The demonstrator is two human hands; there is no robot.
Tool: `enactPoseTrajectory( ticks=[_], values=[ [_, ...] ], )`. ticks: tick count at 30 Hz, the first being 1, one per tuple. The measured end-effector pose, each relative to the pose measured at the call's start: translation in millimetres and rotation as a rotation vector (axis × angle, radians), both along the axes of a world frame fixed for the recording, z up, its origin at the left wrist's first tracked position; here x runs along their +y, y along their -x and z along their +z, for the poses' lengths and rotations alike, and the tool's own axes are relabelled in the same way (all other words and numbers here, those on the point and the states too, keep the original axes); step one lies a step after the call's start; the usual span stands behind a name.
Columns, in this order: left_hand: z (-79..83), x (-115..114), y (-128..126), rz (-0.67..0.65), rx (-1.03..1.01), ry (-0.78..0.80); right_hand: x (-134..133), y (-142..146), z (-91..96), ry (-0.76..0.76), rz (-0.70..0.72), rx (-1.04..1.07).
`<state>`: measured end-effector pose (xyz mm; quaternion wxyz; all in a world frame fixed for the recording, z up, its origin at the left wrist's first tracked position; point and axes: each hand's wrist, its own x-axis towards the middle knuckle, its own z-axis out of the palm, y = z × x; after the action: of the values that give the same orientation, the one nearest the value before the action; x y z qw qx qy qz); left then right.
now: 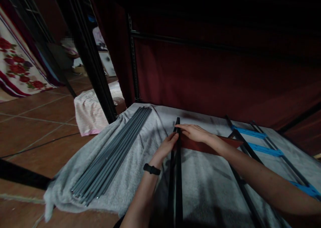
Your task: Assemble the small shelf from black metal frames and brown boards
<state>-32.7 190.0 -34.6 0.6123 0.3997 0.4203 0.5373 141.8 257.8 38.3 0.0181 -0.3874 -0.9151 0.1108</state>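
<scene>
A black metal bar point(179, 181) stretches away from me over the pale cloth, standing on its narrow side. My left hand point(168, 145), with a dark band at the wrist, pinches this bar near its far end. From the other side, my right hand point(194, 133) grips the same end, its index finger laid over the top edge. Between this bar and another black bar point(247, 147) to the right runs a reddish-brown board point(200, 146), partly hidden by my right hand and forearm. The fingertips behind the bar are hidden.
A bundle of grey metal rods point(112, 154) lies left on the pale cloth point(142, 161). Blue crosspieces point(265, 150) join dark bars at right. A black upright post point(87, 54) rises at the left, and a dark red curtain point(200, 77) hangs behind.
</scene>
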Motion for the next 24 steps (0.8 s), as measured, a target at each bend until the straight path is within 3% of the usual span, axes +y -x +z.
enactPoseTrajectory(
  ticks=[3, 5, 7, 9, 11, 16, 21, 24],
  values=[
    [-5.4, 0, 39, 0.163, 0.438, -0.078, 0, -3, -0.4, 0.002, 0.003, -0.012],
    [-10.0, -4, 64, 0.178, 0.77, -0.101, 0, -4, -1.2, 0.004, -0.008, -0.014],
    [-14.8, -12, 81, 0.007, 1.05, -0.077, 0, -6, -3.4, 0.005, -0.018, 0.008],
    [-19.1, -20, 90, -0.186, 1.203, -0.029, 2, -7, -6.9, 0.007, -0.012, 0.048],
    [-22.8, -27, 94, -0.28, 1.263, 0.028, 5, -8, -10.9, 0.005, -0.002, 0.087],
    [-30.1, -47, 86, -0.343, 1.37, 0.151, 10, -12, -18.9, -0.001, 0.009, 0.113],
    [-37.3, -66, 64, -0.29, 1.461, 0.129, 11, -13, -23.3, -0.008, 0.0, 0.126],
    [-38.3, -64, 68, -0.266, 1.389, 0.104, 10, -13, -23.6, -0.01, -0.012, 0.127]
  ],
)
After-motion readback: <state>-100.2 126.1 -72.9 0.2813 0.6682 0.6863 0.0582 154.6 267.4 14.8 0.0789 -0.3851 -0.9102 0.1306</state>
